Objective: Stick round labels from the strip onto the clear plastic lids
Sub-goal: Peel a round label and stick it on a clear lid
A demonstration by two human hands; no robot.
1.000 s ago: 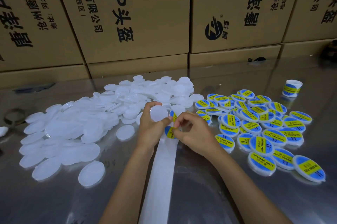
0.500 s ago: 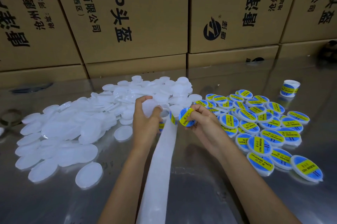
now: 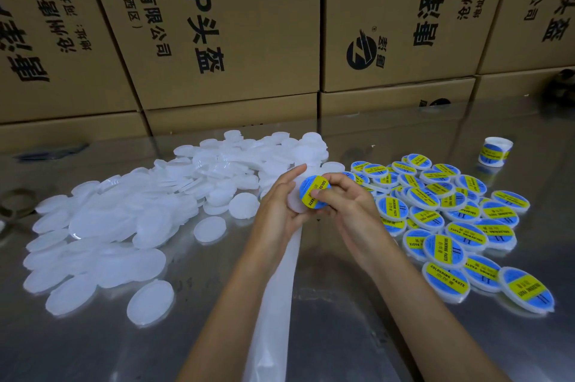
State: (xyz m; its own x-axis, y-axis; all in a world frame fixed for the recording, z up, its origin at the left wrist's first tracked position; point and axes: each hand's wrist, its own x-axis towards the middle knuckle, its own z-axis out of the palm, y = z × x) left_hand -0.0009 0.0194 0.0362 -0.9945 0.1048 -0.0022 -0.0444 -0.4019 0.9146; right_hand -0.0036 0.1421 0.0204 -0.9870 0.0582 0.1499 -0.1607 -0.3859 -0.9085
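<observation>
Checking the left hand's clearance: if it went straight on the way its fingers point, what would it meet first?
Probably the pile of plain lids just beyond the left hand, though depth is unclear.

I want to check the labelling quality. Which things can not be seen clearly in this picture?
Head view only:
- Lid: mostly hidden by the label and both hands, left hand, right hand.
- Label strip: cut by the bottom edge.
- Dark object, right edge: cut off, blurred.
</observation>
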